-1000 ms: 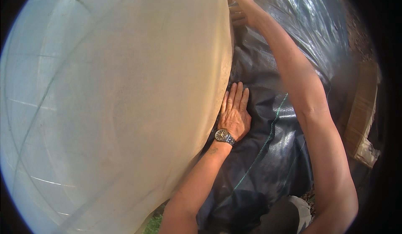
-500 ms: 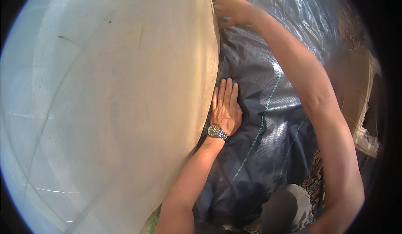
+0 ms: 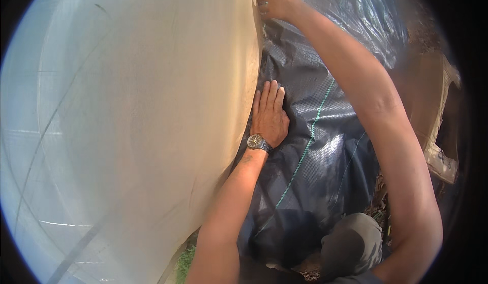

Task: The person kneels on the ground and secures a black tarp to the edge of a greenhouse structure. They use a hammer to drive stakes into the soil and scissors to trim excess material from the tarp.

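A translucent, yellowish plastic sheet (image 3: 168,106) rises in a broad curve on the left. Along its right edge lies black woven ground-cover fabric (image 3: 325,147) with green stitched lines. My left hand (image 3: 269,119), a metal-banded watch (image 3: 255,142) on its wrist, presses flat on the fabric close beside the sheet, fingers stretched out and holding nothing. At the far top, my right hand (image 3: 277,0) reaches to the sheet's edge, its fingers bent around a fold there. The fingertips are partly cut off by the picture's upper rim.
A torn cardboard piece (image 3: 432,116) stands at the right, beyond my right forearm. My knee in grey cloth (image 3: 352,246) is at the bottom, with dry leaves near it. Green grass (image 3: 185,263) shows under the sheet's lower edge.
Both hands appear slightly higher and further left in the view, as do the sheet and fabric. The right hand's fingers, spread before, have drawn in at the sheet's edge. The left stays flat.
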The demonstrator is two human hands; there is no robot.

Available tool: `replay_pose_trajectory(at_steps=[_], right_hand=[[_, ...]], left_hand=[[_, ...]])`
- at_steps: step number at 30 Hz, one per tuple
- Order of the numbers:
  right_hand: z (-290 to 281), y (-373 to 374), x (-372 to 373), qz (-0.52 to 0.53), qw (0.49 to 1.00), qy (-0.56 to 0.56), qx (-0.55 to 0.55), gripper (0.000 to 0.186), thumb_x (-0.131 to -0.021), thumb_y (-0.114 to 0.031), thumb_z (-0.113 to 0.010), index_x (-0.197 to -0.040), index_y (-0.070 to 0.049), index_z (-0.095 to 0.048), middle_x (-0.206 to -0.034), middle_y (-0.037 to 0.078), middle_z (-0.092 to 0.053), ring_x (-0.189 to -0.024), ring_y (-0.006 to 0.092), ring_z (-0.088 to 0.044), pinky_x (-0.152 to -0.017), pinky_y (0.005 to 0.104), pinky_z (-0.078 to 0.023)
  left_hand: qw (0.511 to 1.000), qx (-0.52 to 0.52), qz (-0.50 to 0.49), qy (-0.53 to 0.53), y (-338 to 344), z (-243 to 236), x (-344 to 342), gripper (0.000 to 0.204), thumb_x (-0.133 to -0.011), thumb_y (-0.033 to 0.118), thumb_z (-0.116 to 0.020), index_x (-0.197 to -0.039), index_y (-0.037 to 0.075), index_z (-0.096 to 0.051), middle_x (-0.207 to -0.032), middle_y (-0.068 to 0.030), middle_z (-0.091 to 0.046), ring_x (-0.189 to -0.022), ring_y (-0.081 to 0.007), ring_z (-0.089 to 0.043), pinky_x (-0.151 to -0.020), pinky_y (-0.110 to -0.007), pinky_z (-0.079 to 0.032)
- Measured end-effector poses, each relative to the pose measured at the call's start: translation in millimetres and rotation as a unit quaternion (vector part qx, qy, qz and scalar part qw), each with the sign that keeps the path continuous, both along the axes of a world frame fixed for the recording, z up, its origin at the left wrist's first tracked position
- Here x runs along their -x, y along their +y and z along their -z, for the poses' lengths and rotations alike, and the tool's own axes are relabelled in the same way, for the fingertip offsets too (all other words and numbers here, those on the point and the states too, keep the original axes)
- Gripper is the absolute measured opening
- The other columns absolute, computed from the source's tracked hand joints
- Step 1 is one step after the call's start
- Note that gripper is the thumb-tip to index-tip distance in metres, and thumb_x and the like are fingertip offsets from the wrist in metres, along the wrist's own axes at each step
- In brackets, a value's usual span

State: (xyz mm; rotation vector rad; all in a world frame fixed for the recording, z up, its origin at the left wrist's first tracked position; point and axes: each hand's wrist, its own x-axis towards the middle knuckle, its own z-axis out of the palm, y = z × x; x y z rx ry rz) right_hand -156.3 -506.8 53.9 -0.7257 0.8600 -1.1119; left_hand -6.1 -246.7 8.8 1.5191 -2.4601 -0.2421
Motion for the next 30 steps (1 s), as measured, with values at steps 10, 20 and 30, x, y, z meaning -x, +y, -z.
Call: replay_pose_trajectory(at_steps=[10, 20, 30], right_hand=[[33.4, 172.9, -13.9, 0.037, 0.867, 0.406, 0.287, 0.066, -0.099, -0.034, -0.063, -0.151, 0.004, -0.045, -0.152, 0.023, -0.053, -0.146, 0.0345, -0.044, -0.122, 0.0432, -0.033], [63.0, 249.8, -11.3, -0.047, 0.61, 0.692, 0.383, 0.063, -0.102, -0.037, -0.058, -0.155, -0.006, -0.044, -0.165, 0.012, -0.038, -0.155, 0.0296, -0.031, -0.128, 0.0494, -0.022], [21.8, 363.9, -105.9, -0.18, 0.511, 0.663, 0.516, 0.054, -0.091, -0.027, -0.074, -0.133, 0.003, -0.057, -0.144, 0.02, -0.054, -0.142, 0.0341, -0.046, -0.119, 0.0468, -0.037]], left_hand=[[0.999, 0.034, -0.006, -0.039, 3.5, 12.3, -13.7, 0.071, -0.09, 0.016, -0.058, -0.156, 0.003, -0.036, -0.167, -0.0175, -0.03, -0.158, -0.0341, -0.022, -0.13, -0.05, -0.019], [0.99, -0.044, -0.133, -0.029, 192.9, -5.2, -102.5, 0.064, -0.105, 0.028, -0.052, -0.16, 0.001, -0.032, -0.169, -0.0213, -0.026, -0.158, -0.0349, -0.022, -0.13, -0.046, -0.02], [0.932, -0.132, -0.332, -0.062, 456.2, -32.3, -257.0, 0.061, -0.11, 0.034, -0.042, -0.163, 0.007, -0.029, -0.168, -0.0154, -0.031, -0.157, -0.0307, -0.027, -0.128, -0.048, -0.02]])
